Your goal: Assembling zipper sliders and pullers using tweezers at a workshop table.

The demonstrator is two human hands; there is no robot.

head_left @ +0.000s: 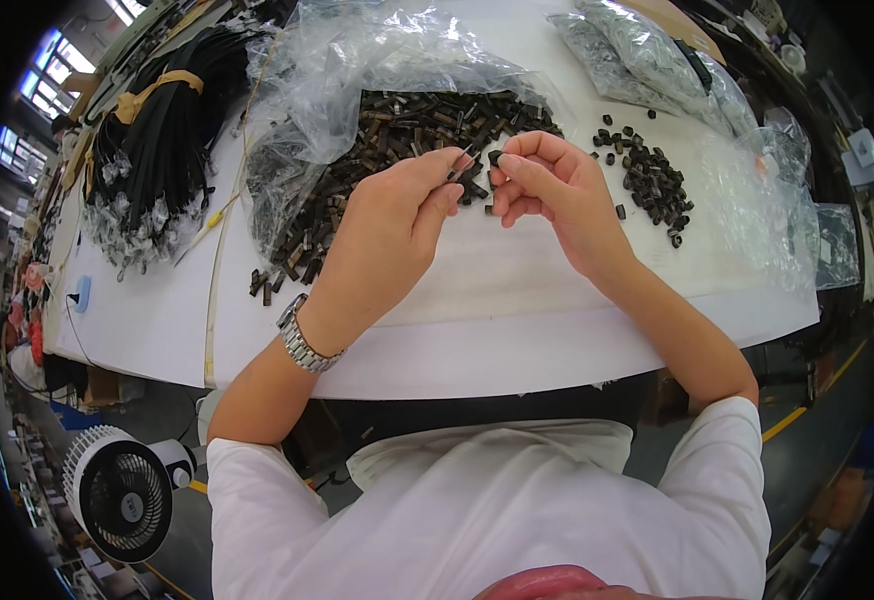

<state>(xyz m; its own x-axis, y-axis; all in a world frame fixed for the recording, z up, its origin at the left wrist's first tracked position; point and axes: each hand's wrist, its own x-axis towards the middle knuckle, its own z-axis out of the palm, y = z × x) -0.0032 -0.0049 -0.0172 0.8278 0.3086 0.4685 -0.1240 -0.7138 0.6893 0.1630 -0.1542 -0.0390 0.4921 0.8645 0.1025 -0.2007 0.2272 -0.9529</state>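
Note:
My left hand (pixel 397 205), with a metal-banded watch (pixel 302 335) at the wrist, is closed at the fingertips on a thin dark piece (pixel 467 160), too small to name. Facing it, my right hand (pixel 562 185) pinches a small black block-like part (pixel 495 158) between thumb and forefinger. The two sets of fingertips are close together but apart, above the near right edge of a big heap of short dark brown and black pieces (pixel 407 125). To the right of my right hand lies a smaller scatter of stubby black parts (pixel 657 180) on the white table (pixel 517 300).
Crumpled clear plastic (pixel 327 60) surrounds the heap's back and left. A bundle of black straps or cables (pixel 147 150), tied with a tan band, lies at left beside a thin yellow-handled tool (pixel 212 222). Filled clear bags (pixel 647 60) stand back right. A fan (pixel 127 495) is below left.

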